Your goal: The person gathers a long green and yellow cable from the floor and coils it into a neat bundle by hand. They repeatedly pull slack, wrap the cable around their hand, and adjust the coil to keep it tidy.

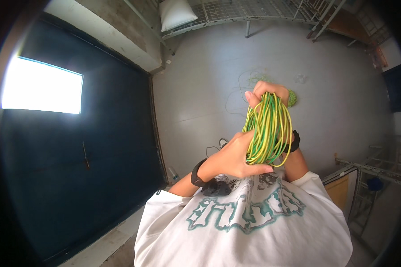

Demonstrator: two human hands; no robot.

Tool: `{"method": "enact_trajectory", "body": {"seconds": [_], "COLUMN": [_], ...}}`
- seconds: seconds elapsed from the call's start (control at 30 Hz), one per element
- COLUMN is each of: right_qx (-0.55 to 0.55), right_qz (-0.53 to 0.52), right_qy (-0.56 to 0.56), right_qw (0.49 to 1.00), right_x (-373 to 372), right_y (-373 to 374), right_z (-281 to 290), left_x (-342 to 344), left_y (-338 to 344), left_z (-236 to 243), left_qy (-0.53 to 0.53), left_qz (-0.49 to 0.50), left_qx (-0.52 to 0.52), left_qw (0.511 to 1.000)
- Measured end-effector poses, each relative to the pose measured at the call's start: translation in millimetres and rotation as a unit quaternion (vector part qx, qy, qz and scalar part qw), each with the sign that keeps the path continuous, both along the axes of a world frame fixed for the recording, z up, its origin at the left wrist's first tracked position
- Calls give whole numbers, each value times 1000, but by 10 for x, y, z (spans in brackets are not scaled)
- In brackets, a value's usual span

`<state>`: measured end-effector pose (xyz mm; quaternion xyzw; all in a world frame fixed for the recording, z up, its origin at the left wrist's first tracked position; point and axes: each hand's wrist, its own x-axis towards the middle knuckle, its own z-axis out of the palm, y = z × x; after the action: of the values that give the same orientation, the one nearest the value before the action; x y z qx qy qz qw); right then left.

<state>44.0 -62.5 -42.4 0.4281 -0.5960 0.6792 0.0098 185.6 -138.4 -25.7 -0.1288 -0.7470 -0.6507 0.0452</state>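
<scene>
In front of my chest, both hands hold a thick bundle of yellow-green electrical wire [272, 129], looped into a long coil. My right hand [271, 89] is closed around the coil's far end, its thumb pointing left. My left hand [240, 155] grips the near end, with the thumb stretched along the lowest loops and the other fingers hidden by the wire. Just beyond my right hand, a green-yellow coil [292, 98] shows in part; whether it touches the held bundle I cannot tell.
Loose thin wire [256, 78] and a clear crumpled scrap [301, 78] lie on the grey floor [200, 80]. A metal bed frame [236, 15] with a white pillow [176, 14] stands at the far side. A dark door [75, 155] is at left, metal rails [370, 171] at right.
</scene>
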Motion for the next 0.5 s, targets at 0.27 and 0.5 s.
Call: {"method": "enact_trajectory", "body": {"seconds": [0.27,0.5], "right_qx": [-24,24], "right_qz": [-18,-6], "right_qy": [95,96], "right_qw": [995,995], "right_x": [158,216], "right_y": [-123,-140], "right_z": [-33,-76], "left_x": [-100,-15], "left_y": [-49,87], "left_z": [104,163], "left_qy": [-171,-258], "left_qz": [-174,-43], "left_qx": [414,450], "left_qw": [877,854]}}
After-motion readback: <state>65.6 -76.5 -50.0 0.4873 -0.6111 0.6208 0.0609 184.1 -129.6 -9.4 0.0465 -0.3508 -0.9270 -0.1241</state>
